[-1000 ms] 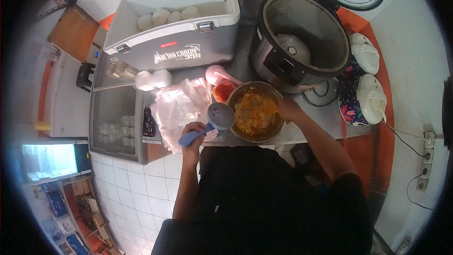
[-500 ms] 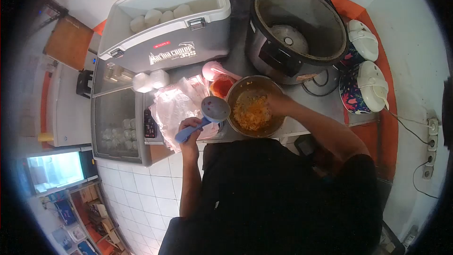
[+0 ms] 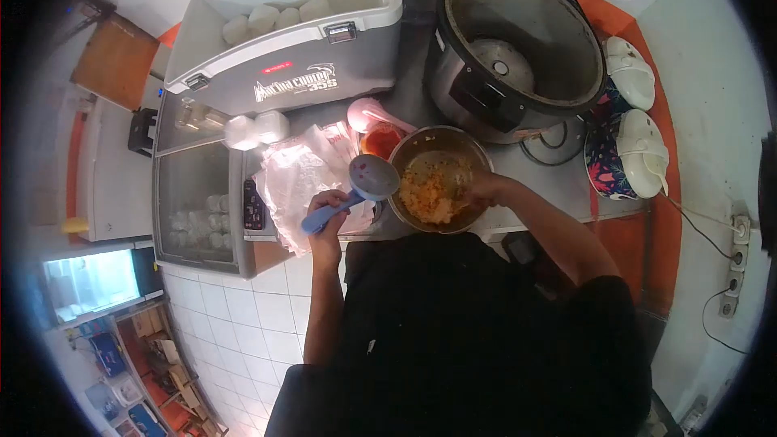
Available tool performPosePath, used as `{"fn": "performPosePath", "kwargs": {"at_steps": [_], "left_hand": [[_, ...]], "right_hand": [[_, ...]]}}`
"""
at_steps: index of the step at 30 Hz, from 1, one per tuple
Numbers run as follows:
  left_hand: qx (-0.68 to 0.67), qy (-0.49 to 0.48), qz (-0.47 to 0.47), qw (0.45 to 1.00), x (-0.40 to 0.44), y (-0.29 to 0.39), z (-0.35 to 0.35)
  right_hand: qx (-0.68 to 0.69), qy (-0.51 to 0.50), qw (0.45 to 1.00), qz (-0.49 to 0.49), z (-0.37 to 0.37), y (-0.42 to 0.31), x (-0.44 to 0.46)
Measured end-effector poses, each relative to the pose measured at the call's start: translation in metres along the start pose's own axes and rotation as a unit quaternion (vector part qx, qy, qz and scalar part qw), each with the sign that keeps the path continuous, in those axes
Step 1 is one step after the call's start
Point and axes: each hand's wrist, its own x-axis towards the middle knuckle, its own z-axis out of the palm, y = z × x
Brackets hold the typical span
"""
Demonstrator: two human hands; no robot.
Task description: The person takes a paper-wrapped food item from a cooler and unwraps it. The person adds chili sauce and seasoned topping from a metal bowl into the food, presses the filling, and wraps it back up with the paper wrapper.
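My left hand [image 3: 328, 209] is closed round the handle of a blue ladle [image 3: 374, 177], whose bowl hangs beside the metal bowl's left rim. The metal bowl [image 3: 473, 146] holds an orange-yellow rice-like food [image 3: 429, 194]. At the bowl's right side, my right hand [image 3: 484, 190] reaches over the rim, with its fingers down at the food; they are blurred, and whether they grip anything is hidden. A small container of red sauce [image 3: 380, 141] touches the bowl's upper left, with a pink ladle [image 3: 371, 116] lying by it. Pinkish wrapping sheets [image 3: 303, 182] lie left of the blue ladle.
Behind the bowl stands a large open cooker [image 3: 518, 48]. A grey cooler box [image 3: 324, 73] with white round items is at the back left. White foam containers [image 3: 257, 129], a dark phone-like device [image 3: 254, 205] and a glass-topped freezer [image 3: 198, 210] are left; floral pots [image 3: 623, 154] stand right.
My right hand has moved from over the middle of the bowl back to its right side, and the food has shifted about. My left hand still holds the blue ladle.
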Motion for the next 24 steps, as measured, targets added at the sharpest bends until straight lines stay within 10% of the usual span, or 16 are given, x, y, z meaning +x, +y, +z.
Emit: {"fn": "performPosePath", "kwargs": {"at_steps": [4,8,12,17,20,22,24], "left_hand": [[-0.006,-0.002,-0.007,1.000,-0.002,-0.001,-0.002],[0.015,-0.001,-0.017,1.000,-0.003,0.001,-0.002],[0.018,-0.002,0.004,1.000,-0.002,-0.004,-0.004],[0.007,-0.018,-0.015,1.000,-0.003,0.000,0.000],[0.010,-0.019,-0.006,1.000,-0.003,0.001,-0.001],[0.004,-0.017,-0.002,1.000,-0.005,0.000,-0.001],[0.001,-0.009,-0.013,1.000,-0.006,0.000,-0.002]], "right_hand": [[0.268,0.060,0.955,0.114,0.008,-0.010,-0.006],[0.247,0.090,0.956,0.130,-0.011,-0.034,-0.027],[0.084,0.261,0.960,-0.055,-0.010,-0.027,-0.005],[-0.169,0.652,0.717,-0.177,0.050,0.001,0.046],[-0.181,0.458,0.853,-0.171,0.020,-0.036,-0.005],[-0.266,0.153,0.951,0.028,-0.019,-0.062,-0.004],[-0.250,0.199,0.947,0.038,-0.016,-0.061,0.005]]}}
